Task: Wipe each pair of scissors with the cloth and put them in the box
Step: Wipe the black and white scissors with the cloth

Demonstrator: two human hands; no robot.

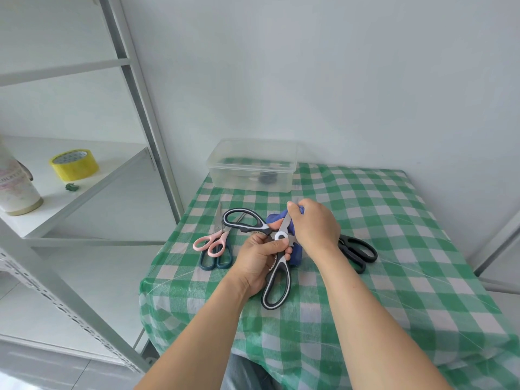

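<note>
My left hand (257, 260) grips a pair of black-and-white kitchen scissors (277, 285) near the pivot, with the handles spread wide apart. My right hand (315, 226) holds a blue cloth (295, 253) wrapped round one blade. A clear plastic box (253, 164) stands at the table's far edge, with something dark inside it. Pink scissors (211, 240) lie across dark teal scissors (216, 258) to the left. Black scissors (358, 250) lie to the right, partly hidden behind my right wrist.
The table carries a green-and-white checked cloth (394, 249). On the left a white metal shelf (84, 178) holds a yellow tape roll (74, 164) and a white cup (17, 190). A white wall stands close behind the box.
</note>
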